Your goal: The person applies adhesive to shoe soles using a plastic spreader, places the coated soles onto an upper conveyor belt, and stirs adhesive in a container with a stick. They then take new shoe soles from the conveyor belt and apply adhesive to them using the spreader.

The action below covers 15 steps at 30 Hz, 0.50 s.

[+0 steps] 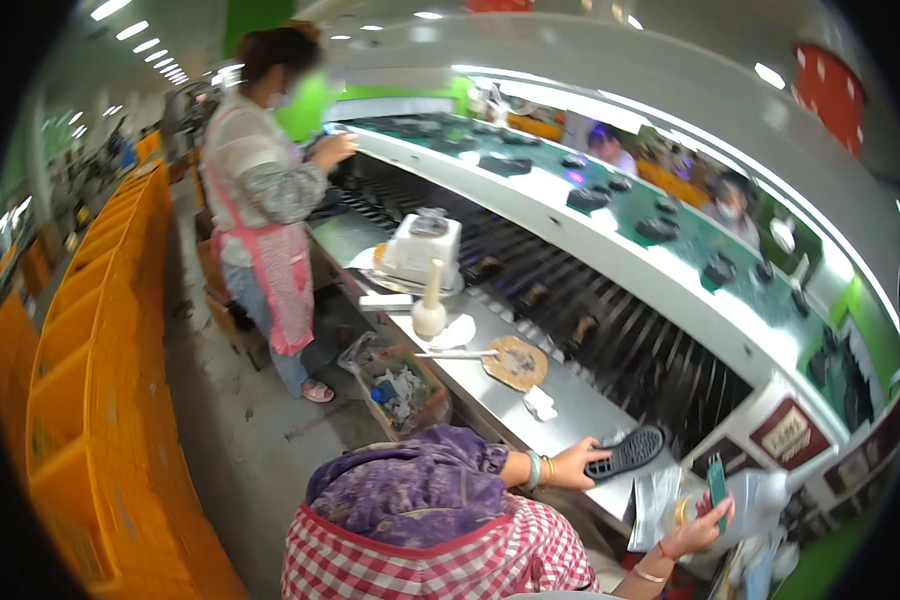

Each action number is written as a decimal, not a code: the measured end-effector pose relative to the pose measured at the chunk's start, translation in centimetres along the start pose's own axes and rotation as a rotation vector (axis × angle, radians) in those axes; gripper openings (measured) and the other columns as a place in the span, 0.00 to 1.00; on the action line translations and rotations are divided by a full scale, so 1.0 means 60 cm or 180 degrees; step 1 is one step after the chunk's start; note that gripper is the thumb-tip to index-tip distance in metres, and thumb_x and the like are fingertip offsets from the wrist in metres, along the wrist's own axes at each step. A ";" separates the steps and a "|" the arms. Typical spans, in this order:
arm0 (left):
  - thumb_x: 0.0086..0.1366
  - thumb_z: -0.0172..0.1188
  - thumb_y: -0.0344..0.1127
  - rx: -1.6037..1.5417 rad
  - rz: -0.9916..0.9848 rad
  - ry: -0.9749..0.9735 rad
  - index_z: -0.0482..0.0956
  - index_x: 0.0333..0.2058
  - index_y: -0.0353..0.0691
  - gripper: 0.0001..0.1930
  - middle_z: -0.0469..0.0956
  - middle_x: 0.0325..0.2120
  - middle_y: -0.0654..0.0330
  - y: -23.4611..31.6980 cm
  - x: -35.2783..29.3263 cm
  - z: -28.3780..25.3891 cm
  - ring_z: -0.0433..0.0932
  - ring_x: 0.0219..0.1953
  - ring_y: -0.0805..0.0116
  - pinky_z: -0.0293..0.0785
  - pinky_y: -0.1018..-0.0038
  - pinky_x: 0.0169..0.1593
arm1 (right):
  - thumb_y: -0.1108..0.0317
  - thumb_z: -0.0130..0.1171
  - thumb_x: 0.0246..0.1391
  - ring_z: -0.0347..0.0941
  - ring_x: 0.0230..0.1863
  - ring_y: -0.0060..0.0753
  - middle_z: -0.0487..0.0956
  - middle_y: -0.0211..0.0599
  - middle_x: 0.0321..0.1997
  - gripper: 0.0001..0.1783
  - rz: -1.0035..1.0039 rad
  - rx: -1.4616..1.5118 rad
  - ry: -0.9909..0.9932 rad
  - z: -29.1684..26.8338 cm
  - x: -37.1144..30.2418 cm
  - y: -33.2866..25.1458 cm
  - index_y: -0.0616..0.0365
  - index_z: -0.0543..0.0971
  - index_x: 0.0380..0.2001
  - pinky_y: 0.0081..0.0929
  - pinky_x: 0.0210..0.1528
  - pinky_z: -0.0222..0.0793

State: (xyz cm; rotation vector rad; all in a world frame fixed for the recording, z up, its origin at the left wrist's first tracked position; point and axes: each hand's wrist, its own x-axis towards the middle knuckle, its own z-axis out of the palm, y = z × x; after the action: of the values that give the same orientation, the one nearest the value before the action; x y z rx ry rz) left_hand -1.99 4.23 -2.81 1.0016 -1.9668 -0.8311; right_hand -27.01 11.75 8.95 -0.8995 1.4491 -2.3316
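A black shoe sole [627,453] with a ridged face lies over the metal bench. My left hand [574,465] has its fingers and thumb closed on the sole's near end. To the right, my right hand [698,530] is raised and wrapped round a slim green tool [717,482], held upright. The tool's exact kind is too small to make out. Behind it are a clear plastic bag [658,497] and a pale translucent bottle [767,492].
On the metal bench [485,405] stand a cream long-necked bottle [429,305], a brown round pad [515,360] and a white box [427,247]. Beyond runs a green conveyor [530,165] carrying black shoe parts. A co-worker [260,200] stands left, near orange bins [100,350].
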 end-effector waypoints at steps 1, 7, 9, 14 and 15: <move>0.41 0.66 0.35 0.0036 0.0099 -0.0029 0.66 0.58 0.42 0.40 0.61 0.51 0.44 -0.008 -0.002 0.010 0.66 0.53 0.53 0.61 0.68 0.60 | 0.61 0.47 0.63 0.71 0.31 0.25 0.74 0.36 0.39 0.15 0.0160 -0.0054 0.0040 -0.001 -0.001 -0.014 0.61 0.72 0.44 0.19 0.32 0.66; 0.53 0.66 0.40 -0.2665 -0.1813 -0.0416 0.51 0.63 0.35 0.44 0.68 0.50 0.49 0.035 0.033 -0.011 0.71 0.51 0.61 0.66 0.67 0.57 | 0.63 0.58 0.57 0.75 0.28 0.20 0.76 0.27 0.33 0.13 0.0482 0.0070 -0.0026 -0.032 0.068 0.002 0.57 0.74 0.43 0.13 0.30 0.65; 0.61 0.58 0.41 -0.3802 -0.1867 -0.0841 0.57 0.61 0.36 0.33 0.71 0.50 0.52 0.038 0.055 -0.020 0.74 0.47 0.64 0.68 0.67 0.56 | 0.64 0.56 0.58 0.74 0.27 0.19 0.76 0.28 0.32 0.11 0.0616 -0.0130 -0.0156 -0.033 0.091 -0.015 0.59 0.75 0.41 0.12 0.28 0.63; 0.67 0.41 0.55 -0.5177 -0.2985 -0.0785 0.67 0.55 0.39 0.28 0.72 0.52 0.53 0.039 0.076 -0.029 0.71 0.53 0.57 0.65 0.54 0.57 | 0.63 0.55 0.59 0.74 0.26 0.16 0.76 0.26 0.29 0.12 0.0526 -0.0872 -0.0593 -0.050 0.138 -0.006 0.62 0.77 0.37 0.14 0.27 0.65; 0.67 0.41 0.55 -0.5203 -0.2945 -0.0646 0.67 0.55 0.39 0.28 0.72 0.52 0.53 0.028 0.070 -0.035 0.71 0.53 0.57 0.65 0.54 0.57 | 0.64 0.56 0.58 0.74 0.28 0.15 0.76 0.27 0.29 0.12 0.0635 -0.0816 -0.0510 -0.044 0.137 0.000 0.62 0.77 0.38 0.15 0.29 0.68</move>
State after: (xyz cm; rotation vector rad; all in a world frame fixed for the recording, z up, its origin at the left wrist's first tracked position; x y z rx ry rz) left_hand -2.53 1.01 0.99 0.6365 -0.2674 -2.4308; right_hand -35.04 9.43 11.16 -0.9329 1.7078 -1.9168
